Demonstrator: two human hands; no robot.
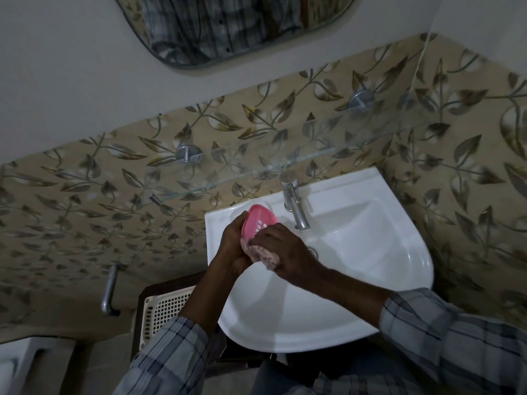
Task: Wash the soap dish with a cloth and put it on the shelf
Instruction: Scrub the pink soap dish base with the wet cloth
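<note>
A pink plastic soap dish (261, 219) with a slotted bottom is held tilted above the left rim of the white sink (370, 252). My left hand (232, 246) grips its left edge from below. My right hand (281, 253) is closed around a bunched pale cloth (263, 256) and presses it against the lower part of the dish. A glass shelf (256, 169) on two metal brackets runs along the tiled wall above the sink, and nothing stands on the part I can see.
A chrome tap (295, 205) stands at the back of the sink, just right of the dish. A cream perforated basket (165, 309) sits below left of the sink. A metal pipe (109, 289) sticks out of the wall further left. A mirror (228, 27) hangs above.
</note>
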